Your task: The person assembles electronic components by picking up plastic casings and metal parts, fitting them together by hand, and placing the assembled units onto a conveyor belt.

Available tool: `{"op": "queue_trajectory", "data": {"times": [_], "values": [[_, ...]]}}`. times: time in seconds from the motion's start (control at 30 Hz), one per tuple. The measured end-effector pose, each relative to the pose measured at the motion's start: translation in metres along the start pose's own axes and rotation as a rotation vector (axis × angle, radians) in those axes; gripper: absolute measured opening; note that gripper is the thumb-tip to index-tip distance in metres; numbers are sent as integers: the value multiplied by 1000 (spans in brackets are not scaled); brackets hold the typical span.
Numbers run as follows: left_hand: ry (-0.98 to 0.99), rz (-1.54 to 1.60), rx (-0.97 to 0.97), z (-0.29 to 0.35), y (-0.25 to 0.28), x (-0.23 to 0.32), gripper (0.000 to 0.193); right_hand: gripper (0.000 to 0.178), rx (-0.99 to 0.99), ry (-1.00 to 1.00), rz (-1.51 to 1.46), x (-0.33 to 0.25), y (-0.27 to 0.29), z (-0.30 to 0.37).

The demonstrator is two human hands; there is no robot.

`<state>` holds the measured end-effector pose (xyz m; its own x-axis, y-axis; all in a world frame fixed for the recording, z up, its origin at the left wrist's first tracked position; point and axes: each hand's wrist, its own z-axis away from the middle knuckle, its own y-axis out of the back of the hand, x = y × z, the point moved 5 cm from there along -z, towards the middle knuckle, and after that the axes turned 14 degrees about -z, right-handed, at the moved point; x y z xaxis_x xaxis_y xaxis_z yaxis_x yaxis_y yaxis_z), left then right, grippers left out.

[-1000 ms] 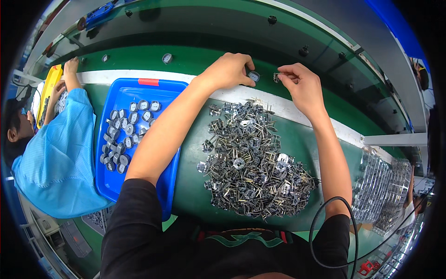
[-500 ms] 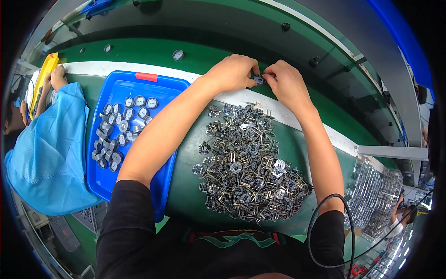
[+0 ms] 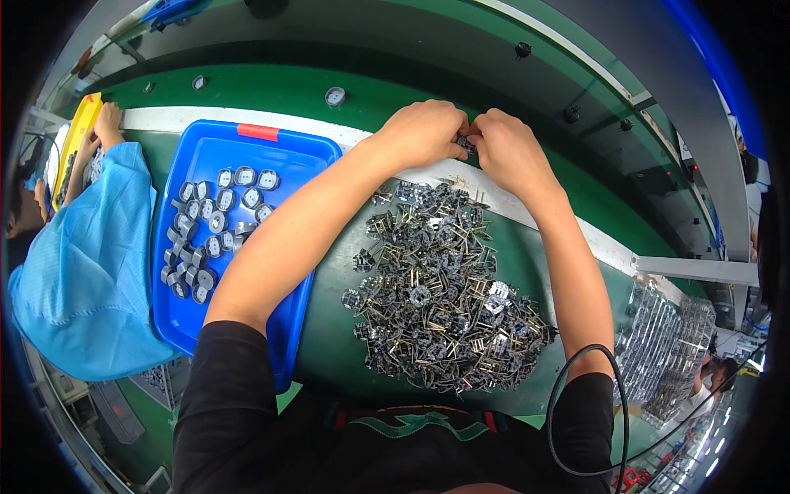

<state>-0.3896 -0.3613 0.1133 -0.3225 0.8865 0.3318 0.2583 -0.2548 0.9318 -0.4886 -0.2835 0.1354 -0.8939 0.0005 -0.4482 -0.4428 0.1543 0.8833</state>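
Observation:
Above the white table edge, my left hand (image 3: 424, 133) and my right hand (image 3: 508, 150) meet, fingertips pinched together. Between them is a small dark metal-and-plastic part (image 3: 467, 145), mostly covered by the fingers. It resembles the pieces in the heap below. That heap of dark parts with thin brass-coloured pins (image 3: 448, 296) lies between my forearms on the green tabletop. My left forearm passes over a blue tray (image 3: 210, 144), which holds several round grey caps (image 3: 218, 221), some upright and some on their sides.
Beyond the white edge runs a green conveyor belt (image 3: 271, 92) carrying a round grey cap (image 3: 335, 97) and dark parts (image 3: 523, 51). A co-worker's blue sleeve (image 3: 86, 255) is at left, beside a yellow tray (image 3: 81, 136). Clear plastic trays (image 3: 658, 346) and a black cable (image 3: 550, 403) are at right.
Both hands have drawn closer together around the small part, covering more of it. The cap and dark parts on the belt have shifted right. The heap and blue tray look the same.

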Motion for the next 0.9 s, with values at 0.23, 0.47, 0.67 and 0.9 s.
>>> {"op": "queue_trajectory", "data": {"times": [0.23,0.47,0.67,0.9], "values": [[32,-60,-19,-2,-4,14,27,9,-40,15,173,-2,0,6],[-36,-75,65,-5,-18,20,29,8,56,-6,166,15,5,22],[-99,72,97,-9,-19,14,31,7,145,15,234,13,1,36],[-104,62,-87,-33,-22,33,40,11,193,-81,-176,36,18,45]]}}
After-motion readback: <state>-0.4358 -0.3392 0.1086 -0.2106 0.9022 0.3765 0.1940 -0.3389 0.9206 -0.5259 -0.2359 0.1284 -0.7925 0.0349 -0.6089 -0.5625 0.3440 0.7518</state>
